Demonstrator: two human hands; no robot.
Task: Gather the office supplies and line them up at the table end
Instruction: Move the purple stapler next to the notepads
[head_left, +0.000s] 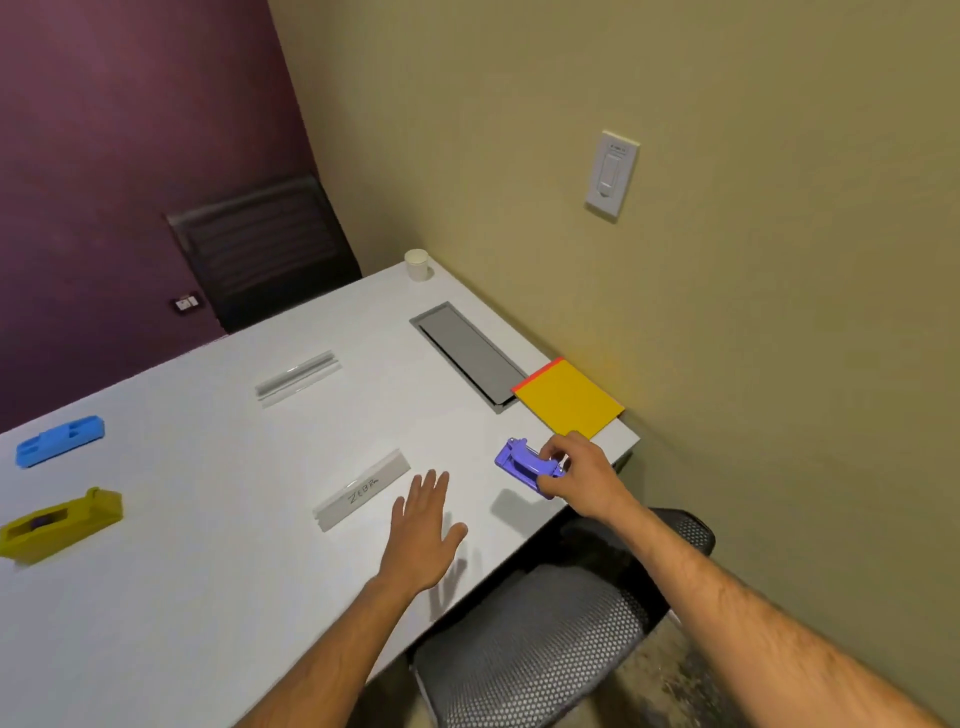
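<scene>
R hand (571, 470) fingers clamped round purple hole punch (522, 461), near table (208, 597) end, just beside yellow notepad (569, 397). L hand (423, 530) flat, fingers straight & slightly apart, holding nothing, next to name plate (363, 491). Punch prob rigid plastic, lightish, smooth; you grip across body sides, not lever. Blue stapler (60, 440), yellow tape dispenser (60, 525) well apart, far L: stiff, grab mid-body.

You can read one word here. It is "ZEBRA", written by hand in dark letters on the white name card (362, 490) that lies on the table (208, 545). The light switch (611, 174) on the wall has some tiny print at its top, too small to read.
</scene>
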